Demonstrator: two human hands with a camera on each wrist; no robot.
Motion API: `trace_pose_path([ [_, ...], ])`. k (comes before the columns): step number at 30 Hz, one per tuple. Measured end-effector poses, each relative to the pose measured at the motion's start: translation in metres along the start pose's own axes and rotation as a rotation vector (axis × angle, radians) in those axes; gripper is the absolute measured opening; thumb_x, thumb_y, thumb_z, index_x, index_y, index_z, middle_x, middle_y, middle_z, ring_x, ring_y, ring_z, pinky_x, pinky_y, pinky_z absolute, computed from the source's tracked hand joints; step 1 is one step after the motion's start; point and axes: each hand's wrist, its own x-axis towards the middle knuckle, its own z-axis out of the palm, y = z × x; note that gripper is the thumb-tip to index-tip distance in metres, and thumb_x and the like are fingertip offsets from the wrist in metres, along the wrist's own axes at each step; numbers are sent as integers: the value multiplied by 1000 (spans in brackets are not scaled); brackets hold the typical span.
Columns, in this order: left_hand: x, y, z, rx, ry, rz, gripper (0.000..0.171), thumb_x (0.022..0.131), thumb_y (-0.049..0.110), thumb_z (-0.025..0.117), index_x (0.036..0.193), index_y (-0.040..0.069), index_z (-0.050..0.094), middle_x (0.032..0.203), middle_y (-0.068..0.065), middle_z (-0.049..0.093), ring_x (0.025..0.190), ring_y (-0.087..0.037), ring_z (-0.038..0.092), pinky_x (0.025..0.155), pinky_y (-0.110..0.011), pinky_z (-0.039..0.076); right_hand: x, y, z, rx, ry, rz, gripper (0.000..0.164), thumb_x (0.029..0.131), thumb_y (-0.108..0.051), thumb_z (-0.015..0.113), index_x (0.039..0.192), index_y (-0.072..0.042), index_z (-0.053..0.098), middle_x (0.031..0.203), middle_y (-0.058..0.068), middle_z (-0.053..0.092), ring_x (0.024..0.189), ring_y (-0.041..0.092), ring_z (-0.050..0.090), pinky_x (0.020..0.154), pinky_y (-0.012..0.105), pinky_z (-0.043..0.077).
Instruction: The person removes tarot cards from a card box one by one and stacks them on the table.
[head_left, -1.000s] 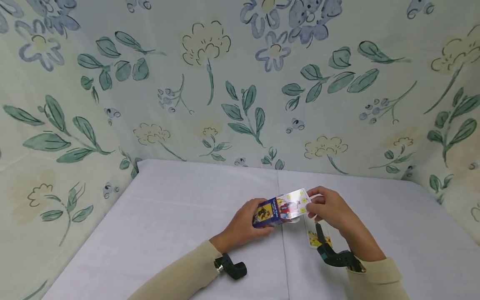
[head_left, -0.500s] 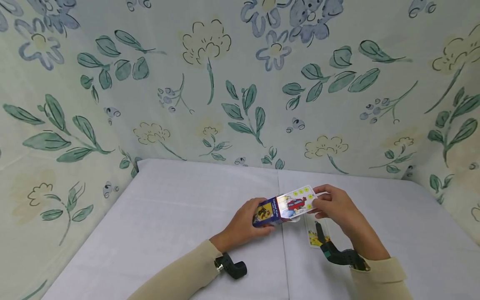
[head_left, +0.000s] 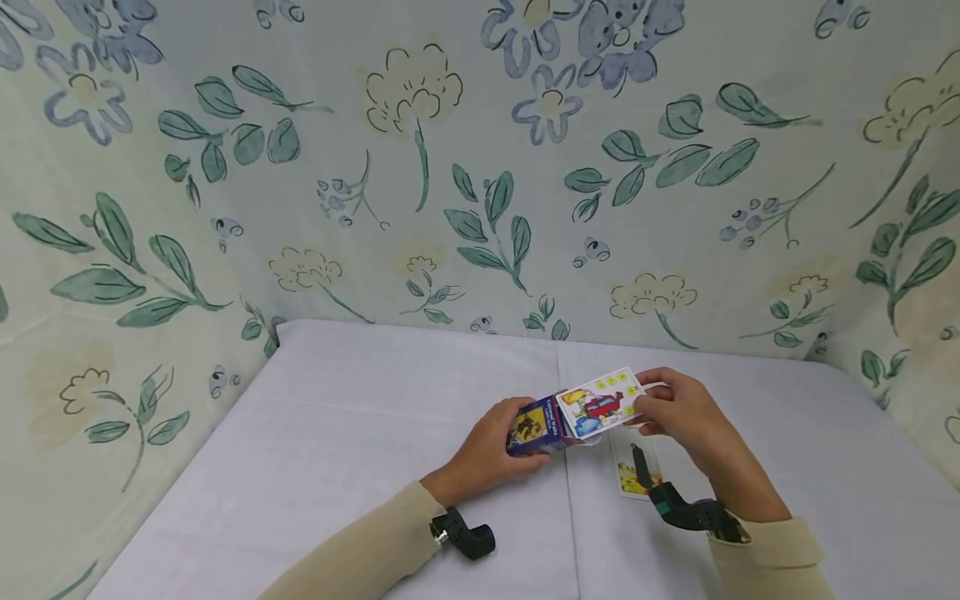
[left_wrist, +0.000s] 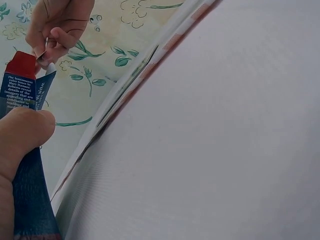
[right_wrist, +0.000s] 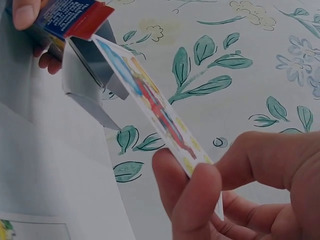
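Box [head_left: 531, 425] gripped in left hand [head_left: 486, 448], card [head_left: 598, 406] pinched by right hand [head_left: 684, 412], second card [head_left: 627, 478] flat on cloth [head_left: 337, 417] below right hand

Box [head_left: 534, 423] immed. L of card [head_left: 600, 403].

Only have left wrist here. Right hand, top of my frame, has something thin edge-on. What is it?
Observer: Head view: a card pinched by the right hand, its face showing a red shape and yellow circles.
Operator: I get the panel of text on the box. What's on the side facing the head camera?
Observer: That side of the box has a yellow picture on it, left hand gripping around it.
Operator: Any other card out?
Observer: One, a second card flat on the table, picture side up, partly hidden by the right wrist's black mount.
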Motion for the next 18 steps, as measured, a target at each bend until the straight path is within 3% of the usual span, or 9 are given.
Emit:
trace_pose_path([
  [18, 0, -1, 2, 7, 9, -1, 73, 82, 44, 74, 141, 15, 40, 128, 0, 51, 107, -9, 49, 92, -26, 46, -4, 1, -8, -5, 23, -9, 53, 88, -13, 62, 136, -2, 41, 114, 23, 59, 85, 32, 66, 73, 31, 55],
])
